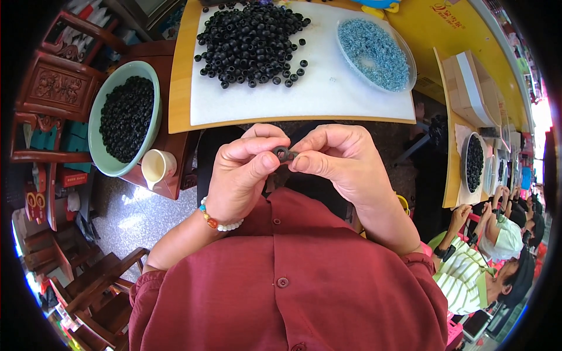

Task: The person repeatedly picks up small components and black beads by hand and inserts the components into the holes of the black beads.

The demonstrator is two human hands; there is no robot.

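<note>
Two hands, the left hand (237, 169) and the right hand (345, 161), pinch a small dark ring (283, 154) between their fingertips, just nearer than the white mat (304, 105). A loose pinch could let it slip and fall. Bumping the mat could make the black beads (252, 44) at its far left roll. Red writing (448, 16) shows on the yellow surface (430, 35), far right.
</note>
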